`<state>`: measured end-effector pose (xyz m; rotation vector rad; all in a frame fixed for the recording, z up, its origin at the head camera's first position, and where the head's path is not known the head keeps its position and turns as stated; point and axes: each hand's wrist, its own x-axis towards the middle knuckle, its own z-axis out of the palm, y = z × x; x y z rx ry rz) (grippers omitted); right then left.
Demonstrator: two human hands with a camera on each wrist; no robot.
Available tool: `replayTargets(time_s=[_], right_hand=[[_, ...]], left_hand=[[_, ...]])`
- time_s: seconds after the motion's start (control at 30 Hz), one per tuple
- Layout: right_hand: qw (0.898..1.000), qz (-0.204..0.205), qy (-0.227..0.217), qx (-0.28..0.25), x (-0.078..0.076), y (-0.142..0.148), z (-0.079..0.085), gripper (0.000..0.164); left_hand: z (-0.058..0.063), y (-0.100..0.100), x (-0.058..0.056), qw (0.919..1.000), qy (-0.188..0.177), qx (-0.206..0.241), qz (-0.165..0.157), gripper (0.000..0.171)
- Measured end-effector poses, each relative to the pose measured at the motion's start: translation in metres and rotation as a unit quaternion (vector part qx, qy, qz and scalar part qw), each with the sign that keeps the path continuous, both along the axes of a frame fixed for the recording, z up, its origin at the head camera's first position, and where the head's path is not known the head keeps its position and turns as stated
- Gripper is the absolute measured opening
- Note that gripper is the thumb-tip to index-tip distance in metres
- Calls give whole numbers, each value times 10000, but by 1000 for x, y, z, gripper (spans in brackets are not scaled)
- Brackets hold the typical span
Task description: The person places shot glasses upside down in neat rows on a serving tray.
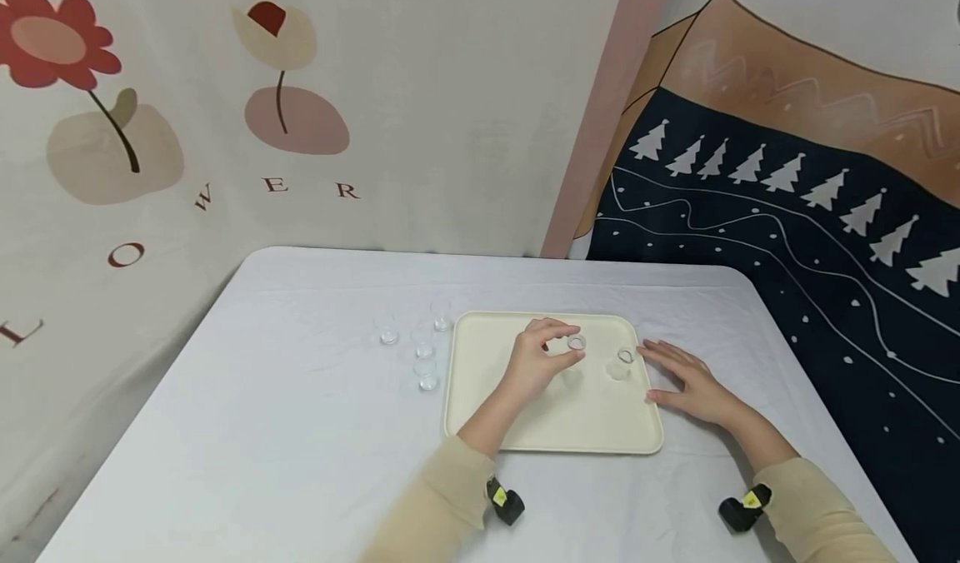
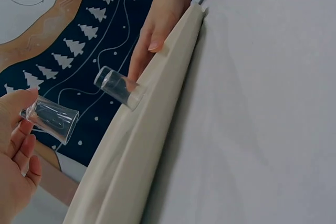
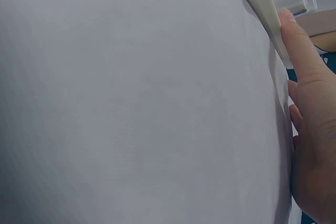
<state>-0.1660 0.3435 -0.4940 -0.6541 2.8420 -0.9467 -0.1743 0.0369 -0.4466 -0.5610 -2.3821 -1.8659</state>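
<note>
My left hand (image 1: pixel 534 361) is over the middle of the cream tray (image 1: pixel 480 430), pinching a small clear glass (image 2: pixel 52 120) between thumb and fingers. In the left wrist view the flared end of this glass points away from the thumb, and it hangs above the tray. A second clear glass (image 1: pixel 619 369) stands upright on the tray near its right edge. Just outside that edge, my right hand (image 1: pixel 693 386) lies with its fingers extended. Its thumb (image 3: pixel 290 22) reaches the tray rim and appears to touch it.
Several more clear glasses (image 1: pixel 426 378) stand on the white tablecloth (image 1: pixel 300 430), close to the tray's left edge. Behind the table hang a flower-print curtain (image 1: pixel 450 130) and a dark cloth with white trees (image 1: pixel 750 213).
</note>
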Motion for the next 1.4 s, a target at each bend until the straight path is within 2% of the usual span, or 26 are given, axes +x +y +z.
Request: replayTargets(time_s=[0.37,0.63,0.83,1.17,1.4], right_hand=[[10000,-7,-24,20,-1,-2,3,72],[10000,13,-14,-15,-1,-2,5,72],[10000,24,-16,-13,-1,-1,4,72],[10000,30,10,23,-1,-1,3,72],[10000,7,34,-20,0,-1,2,72]], left_hand=[[-11,22,-6,10000,-32,-78,24,30],[-18,32,-8,9994,-202,-250,97,30],[-24,37,-9,9990,21,-441,74,30],[-28,37,-9,9982,-17,-593,131,33],[-23,27,-6,9988,-45,-440,201,37]])
